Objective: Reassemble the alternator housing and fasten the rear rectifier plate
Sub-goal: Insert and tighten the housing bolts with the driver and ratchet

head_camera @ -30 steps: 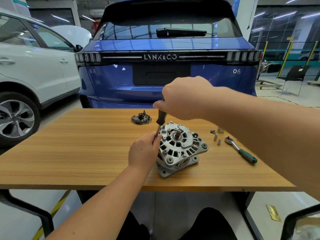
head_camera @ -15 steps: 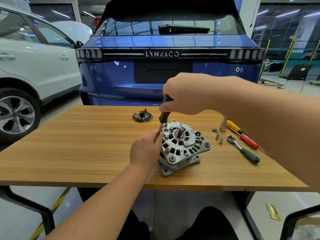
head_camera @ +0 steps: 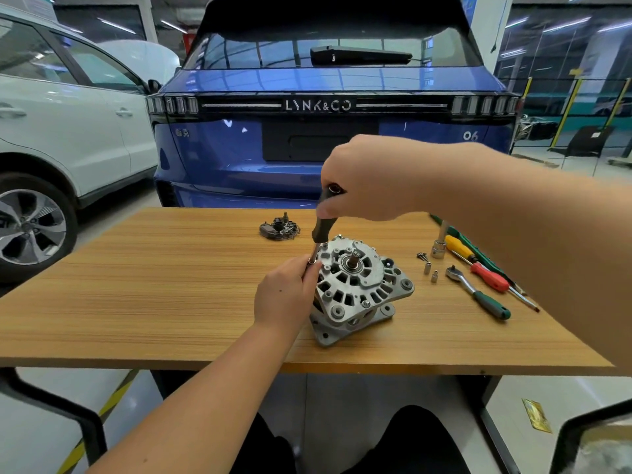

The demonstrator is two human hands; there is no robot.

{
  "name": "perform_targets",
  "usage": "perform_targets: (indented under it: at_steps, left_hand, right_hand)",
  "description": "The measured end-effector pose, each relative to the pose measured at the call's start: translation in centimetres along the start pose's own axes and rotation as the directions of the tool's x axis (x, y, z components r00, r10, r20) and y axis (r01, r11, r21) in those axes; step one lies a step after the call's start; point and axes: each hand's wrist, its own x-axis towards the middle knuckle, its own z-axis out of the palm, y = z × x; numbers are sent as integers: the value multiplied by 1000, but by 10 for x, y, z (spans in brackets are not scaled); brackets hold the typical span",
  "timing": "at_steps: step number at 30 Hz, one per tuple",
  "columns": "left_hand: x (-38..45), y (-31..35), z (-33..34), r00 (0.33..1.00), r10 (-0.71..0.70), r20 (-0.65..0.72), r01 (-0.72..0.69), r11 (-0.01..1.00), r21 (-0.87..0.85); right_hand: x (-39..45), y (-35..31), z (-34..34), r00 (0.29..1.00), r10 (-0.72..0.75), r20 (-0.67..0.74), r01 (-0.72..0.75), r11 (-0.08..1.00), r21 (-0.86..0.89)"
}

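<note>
Alternator housing (head_camera: 355, 289): tilted on counter (head_camera: 154, 295), centre.
Right hand (head_camera: 372, 179): fingers curled round black driver (head_camera: 321, 227) handle, at housing's 11 o'clock.
Left hand (head_camera: 285, 295): fingers pinching driver's shaft tip.
Rectifier plate (head_camera: 278, 228): apart, 11 o'clock.

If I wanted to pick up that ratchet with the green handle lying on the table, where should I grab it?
Probably by the green grip of the ratchet, coming down from above at its near end. It lies flat on the table, head pointing away, and the grip is its thickest part. The red screwdriver lies close beside it, so the near end looks freer.
</note>
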Motion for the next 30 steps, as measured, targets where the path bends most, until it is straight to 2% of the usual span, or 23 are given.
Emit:
perform_targets:
  at_steps: [4, 6, 8, 12, 14, 18, 20, 22, 27, 30]
  left_hand:
    - [1, 0, 0, 999, -36, 28, 36, 999, 12]
    - [1, 0, 0, 998, -46, 40, 46, 999, 13]
    - [1, 0, 0, 997, -54, 48, 53, 999, 14]
    - [1, 0, 0, 999, -43, 32, 42, 999, 8]
    - [0, 0, 1, 999, -45, 28, 45, 999, 6]
    - [1, 1, 0, 996, -75, 52, 74, 997, 10]
    - [1, 2, -1, 995, -79, 60, 78, 997, 17]
    - [1, 4, -1, 996, -73, 55, 72, 997, 21]
    - [0, 2, -1, 997, -67, 47, 66, 998, 14]
    - [0, 1, 0, 997, -71, 37, 71, 998, 2]
  right_hand:
    - [3, -10, 13, 972, 214, -99, -213, 977, 21]
    - [3, -9, 14, 965, 238, -113, -236, 971, 25]
    - [2, -4, 10, 982, 171, -82, -168, 985, 38]
    - [-1, 4, -1, 996, -74, 43, 72, 997, 40]
    - [-1, 6, -2, 996, -79, 31, 79, 997, 6]
    - [2, 3, 9, 997, 58, -56, -61, 997, -50]
    - [2, -1, 18, 980, 164, -116, -163, 986, 20]
    - [3, -2, 21, 973, 196, -124, -189, 980, 60]
    - [-2, 5, 2, 998, -63, 30, 61, 995, 76]
    - [0, 4, -1, 995, -99, 17, 99, 994, 36]
